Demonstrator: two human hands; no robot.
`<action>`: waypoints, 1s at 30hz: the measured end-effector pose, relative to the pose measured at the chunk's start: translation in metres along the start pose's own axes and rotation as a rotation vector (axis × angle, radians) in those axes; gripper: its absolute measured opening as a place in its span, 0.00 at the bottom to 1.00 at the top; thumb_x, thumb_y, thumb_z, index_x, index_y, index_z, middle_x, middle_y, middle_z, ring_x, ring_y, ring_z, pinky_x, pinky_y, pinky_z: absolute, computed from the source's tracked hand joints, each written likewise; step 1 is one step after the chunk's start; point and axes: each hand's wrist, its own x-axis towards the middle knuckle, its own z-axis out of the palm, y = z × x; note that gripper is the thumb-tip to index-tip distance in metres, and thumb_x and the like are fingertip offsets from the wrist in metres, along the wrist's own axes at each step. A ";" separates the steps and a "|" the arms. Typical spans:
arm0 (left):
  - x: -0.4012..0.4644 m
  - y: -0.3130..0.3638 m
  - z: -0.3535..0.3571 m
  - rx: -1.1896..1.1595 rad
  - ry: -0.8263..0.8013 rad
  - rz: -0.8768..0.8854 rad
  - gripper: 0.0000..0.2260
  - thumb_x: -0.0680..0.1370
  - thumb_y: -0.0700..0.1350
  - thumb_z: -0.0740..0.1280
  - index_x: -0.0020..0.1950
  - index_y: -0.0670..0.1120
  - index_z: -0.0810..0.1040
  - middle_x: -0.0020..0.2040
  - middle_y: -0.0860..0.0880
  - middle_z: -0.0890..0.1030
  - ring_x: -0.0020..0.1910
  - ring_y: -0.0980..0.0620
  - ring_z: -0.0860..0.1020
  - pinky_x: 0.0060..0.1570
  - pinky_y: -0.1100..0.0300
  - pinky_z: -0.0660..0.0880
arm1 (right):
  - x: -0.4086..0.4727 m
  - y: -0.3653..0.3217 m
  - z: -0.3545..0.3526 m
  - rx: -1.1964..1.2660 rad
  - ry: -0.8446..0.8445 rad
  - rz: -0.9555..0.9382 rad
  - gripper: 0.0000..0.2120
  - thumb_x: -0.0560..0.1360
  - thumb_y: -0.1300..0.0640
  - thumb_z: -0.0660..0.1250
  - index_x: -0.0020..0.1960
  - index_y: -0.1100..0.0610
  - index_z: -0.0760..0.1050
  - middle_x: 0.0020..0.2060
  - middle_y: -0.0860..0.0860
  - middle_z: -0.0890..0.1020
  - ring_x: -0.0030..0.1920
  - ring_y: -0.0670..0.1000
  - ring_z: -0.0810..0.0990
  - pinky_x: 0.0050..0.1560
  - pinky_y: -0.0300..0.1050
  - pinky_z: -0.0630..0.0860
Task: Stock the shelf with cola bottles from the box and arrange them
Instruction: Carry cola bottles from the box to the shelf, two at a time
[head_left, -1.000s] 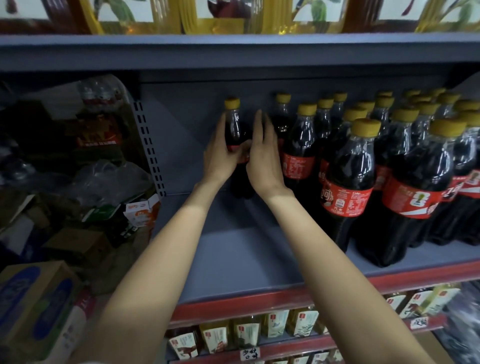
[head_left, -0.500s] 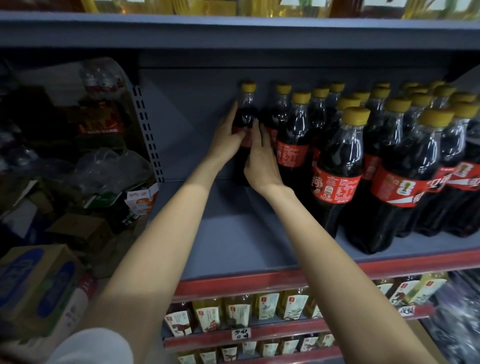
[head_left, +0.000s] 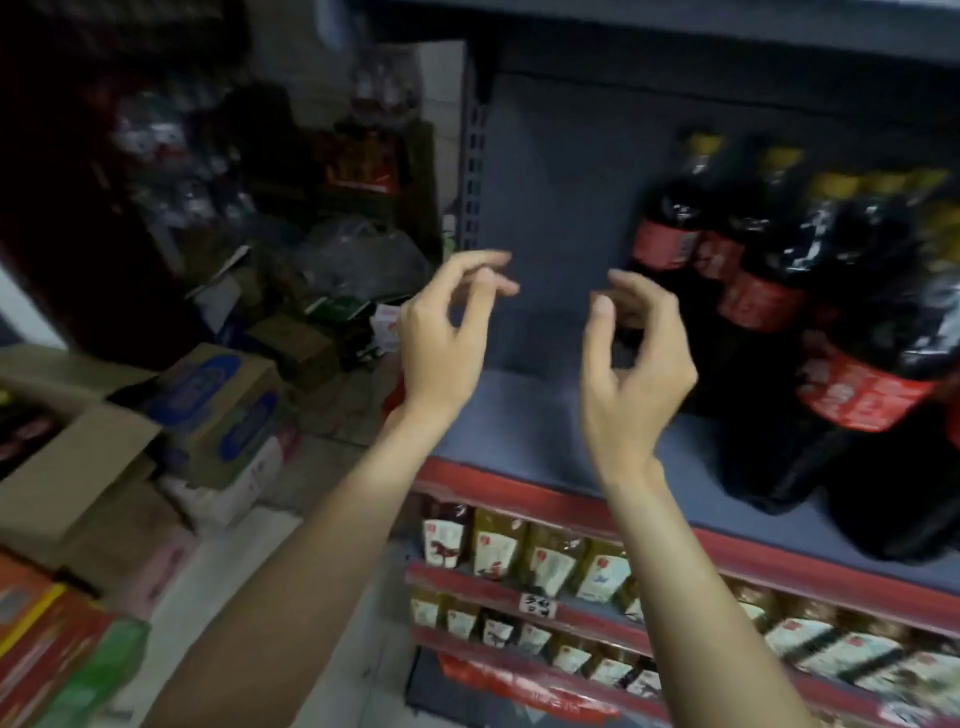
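While both hang loosely curled, left hand (head_left: 441, 343), right hand (head_left: 636, 374), empty, beside cola bottles (head_left: 769, 291).

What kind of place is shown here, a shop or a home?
Most likely a small shop or its stock area. A metal shelf holds rows of identical cola bottles, a lower shelf carries small packaged drinks above a price tag, and cardboard boxes are piled on the floor.

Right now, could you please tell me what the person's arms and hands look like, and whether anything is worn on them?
Both forearms are bare as far as the frame shows: no sleeve, glove, watch or bracelet. The left hand and right hand carry no rings that I can make out, though the picture is somewhat blurred. The fingers are slim, and the nails look short and unpainted.
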 end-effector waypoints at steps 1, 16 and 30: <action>-0.014 0.002 -0.025 0.020 0.053 0.031 0.09 0.81 0.43 0.59 0.54 0.46 0.79 0.41 0.56 0.82 0.40 0.52 0.81 0.43 0.54 0.78 | -0.014 -0.015 0.004 0.060 -0.003 -0.009 0.11 0.79 0.59 0.62 0.53 0.66 0.77 0.46 0.56 0.82 0.44 0.56 0.81 0.48 0.50 0.78; -0.213 -0.086 -0.460 0.547 0.005 -0.753 0.07 0.75 0.52 0.66 0.51 0.63 0.76 0.47 0.65 0.81 0.43 0.61 0.80 0.41 0.61 0.78 | -0.302 -0.166 0.195 0.171 -1.385 0.136 0.12 0.76 0.54 0.66 0.59 0.52 0.77 0.48 0.47 0.82 0.46 0.50 0.82 0.47 0.49 0.79; -0.180 -0.292 -0.657 0.809 0.101 -1.131 0.11 0.74 0.42 0.63 0.55 0.46 0.80 0.51 0.49 0.83 0.50 0.47 0.81 0.51 0.54 0.77 | -0.444 -0.213 0.495 0.110 -1.749 0.100 0.13 0.78 0.59 0.62 0.62 0.58 0.74 0.54 0.56 0.80 0.54 0.57 0.78 0.50 0.51 0.76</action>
